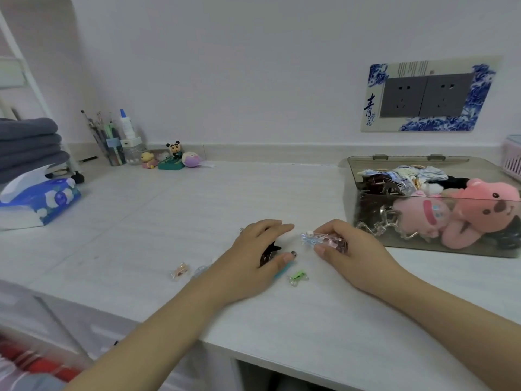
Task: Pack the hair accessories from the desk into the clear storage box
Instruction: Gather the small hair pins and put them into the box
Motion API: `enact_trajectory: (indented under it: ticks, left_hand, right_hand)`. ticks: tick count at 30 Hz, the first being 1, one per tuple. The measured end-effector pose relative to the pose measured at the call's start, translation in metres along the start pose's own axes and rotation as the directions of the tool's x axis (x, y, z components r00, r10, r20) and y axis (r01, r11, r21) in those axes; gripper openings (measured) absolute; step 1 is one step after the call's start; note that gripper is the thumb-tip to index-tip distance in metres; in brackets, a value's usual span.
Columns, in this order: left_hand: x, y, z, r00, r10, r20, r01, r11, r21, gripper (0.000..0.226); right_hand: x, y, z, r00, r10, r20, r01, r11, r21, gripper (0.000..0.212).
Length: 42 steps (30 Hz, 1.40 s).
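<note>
Mostly packed — the clear storage box (366,221) at 3 o'clock is crowded. Right hand (342,245) fingers clamp a pink clip (328,240); left hand (253,255) closes on a dark clip (269,253). Green clip (297,277) and peach clip (179,271) wait on the tabletop (169,210).

At my far left a blue tissue pack (42,200) lies below folded grey towels (29,145). A pen jar (111,145) and small cartoon figurines (169,158) line the wall. A double grey socket (425,95) with blue-patterned surround is mounted above my desk (169,210).
</note>
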<state>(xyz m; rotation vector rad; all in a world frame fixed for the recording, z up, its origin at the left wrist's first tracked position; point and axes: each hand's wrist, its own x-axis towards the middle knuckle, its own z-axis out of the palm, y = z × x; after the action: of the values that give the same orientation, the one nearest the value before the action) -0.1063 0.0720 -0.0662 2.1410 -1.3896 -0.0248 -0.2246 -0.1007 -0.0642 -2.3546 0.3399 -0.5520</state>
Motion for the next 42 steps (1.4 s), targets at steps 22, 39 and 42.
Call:
enact_trajectory:
  ticks: [22,39,42]
  left_hand:
    - [-0.002,0.0,0.0,0.948,0.013,-0.319,-0.046,0.994,-0.096,0.041]
    - [-0.001,0.001,0.001,0.953,-0.01,-0.301,-0.012,0.997,-0.072,0.038]
    - [-0.002,0.0,0.002,0.949,-0.013,-0.316,-0.014,0.996,-0.083,0.038]
  right_hand:
    - [0.002,-0.015,-0.018,0.926,0.292,0.239,-0.364,0.528,0.767,0.014]
    - [0.009,-0.02,-0.005,0.974,0.144,0.173,-0.14,0.99,-0.034,0.023]
    - [0.015,-0.025,0.0,0.97,0.171,0.171,-0.156,0.983,-0.098,0.036]
